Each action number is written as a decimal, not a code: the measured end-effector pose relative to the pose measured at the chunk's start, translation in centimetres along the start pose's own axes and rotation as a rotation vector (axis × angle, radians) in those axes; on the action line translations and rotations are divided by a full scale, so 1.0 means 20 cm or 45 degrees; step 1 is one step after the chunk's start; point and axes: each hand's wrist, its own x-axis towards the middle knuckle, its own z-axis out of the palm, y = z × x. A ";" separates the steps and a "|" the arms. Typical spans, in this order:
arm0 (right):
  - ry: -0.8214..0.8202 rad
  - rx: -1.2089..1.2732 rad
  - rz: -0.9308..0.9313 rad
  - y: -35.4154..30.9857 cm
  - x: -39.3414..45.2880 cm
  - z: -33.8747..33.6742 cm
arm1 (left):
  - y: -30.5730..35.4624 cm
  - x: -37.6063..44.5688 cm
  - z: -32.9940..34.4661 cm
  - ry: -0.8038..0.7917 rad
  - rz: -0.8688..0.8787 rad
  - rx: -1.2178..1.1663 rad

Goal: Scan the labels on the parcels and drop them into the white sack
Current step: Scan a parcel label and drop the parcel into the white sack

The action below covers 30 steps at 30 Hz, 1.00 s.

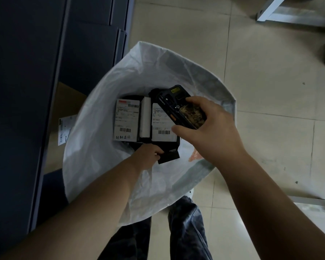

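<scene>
**Soft Black Parcel Held Over Sack Mouth, Scanner Above**

Nearest the wearer, the left hand point(148, 153) grips the near flap of a black plastic mailer parcel point(168, 155), fingers curled round the edge. The parcel hangs over the open white woven sack point(94, 147), two white barcode labels point(127, 120) facing up.

The right hand point(204, 126) holds a black handheld scanner point(178, 107) directly above the right label, fingers wrapped round its body.

Judgement: the parcel appears light and pliable, with slick film that may slip; the flap grip suits release, while a firmer hold belongs under the boxed middle.

Beyond lie the tiled floor point(270, 91) and a dark blue cabinet point(26, 72).
</scene>
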 end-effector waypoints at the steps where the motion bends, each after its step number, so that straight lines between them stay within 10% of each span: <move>1: -0.002 -0.008 -0.001 0.00 0.00 0.00 | -0.01 0.01 0.00 0.017 -0.030 0.005; 11: -0.120 -0.172 0.035 -0.03 0.02 -0.01 | 0.06 -0.12 -0.29 0.230 -0.213 -0.370; 30: -0.080 -0.185 -0.215 -0.74 -0.51 -0.54 | 0.58 -1.62 -0.83 1.014 0.231 -0.412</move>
